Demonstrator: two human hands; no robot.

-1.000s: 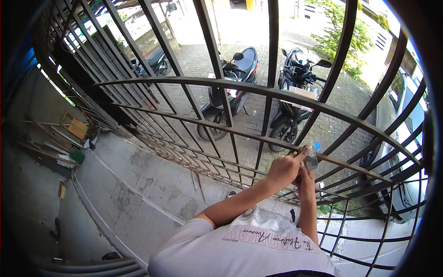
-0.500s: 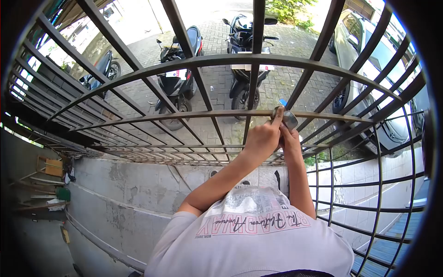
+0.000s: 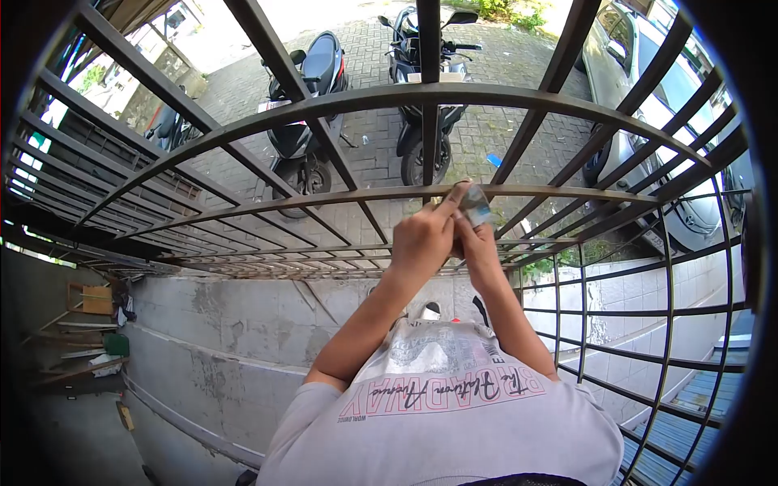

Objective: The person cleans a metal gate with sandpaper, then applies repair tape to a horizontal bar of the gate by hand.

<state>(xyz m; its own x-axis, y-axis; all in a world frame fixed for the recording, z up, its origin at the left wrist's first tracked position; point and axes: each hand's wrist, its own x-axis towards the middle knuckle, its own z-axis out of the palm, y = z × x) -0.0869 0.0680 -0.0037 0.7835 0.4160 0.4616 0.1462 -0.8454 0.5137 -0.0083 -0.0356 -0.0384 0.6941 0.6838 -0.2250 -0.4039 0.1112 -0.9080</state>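
Both hands meet at a dark metal rail (image 3: pixel 365 194) of the grille. My left hand (image 3: pixel 424 240) is closed, its index finger stretched up and pressing the edge of a small shiny grey object (image 3: pixel 476 207). My right hand (image 3: pixel 478 243) holds that object from below, close against the left fingers. The object looks rounded and reflective; what it is cannot be made out. Part of the right hand is hidden behind the left.
Beyond the bars stand a black motorcycle (image 3: pixel 421 121), a scooter (image 3: pixel 300 134) and a silver car (image 3: pixel 656 113) on paving. A tiled wall ledge (image 3: pixel 243 332) runs below the grille. Wood pieces (image 3: pixel 89 300) lie at the far left.
Both hands and the shiny object have moved left in the view, and the object is tilted differently. The scene outside has also shifted as the camera moved.
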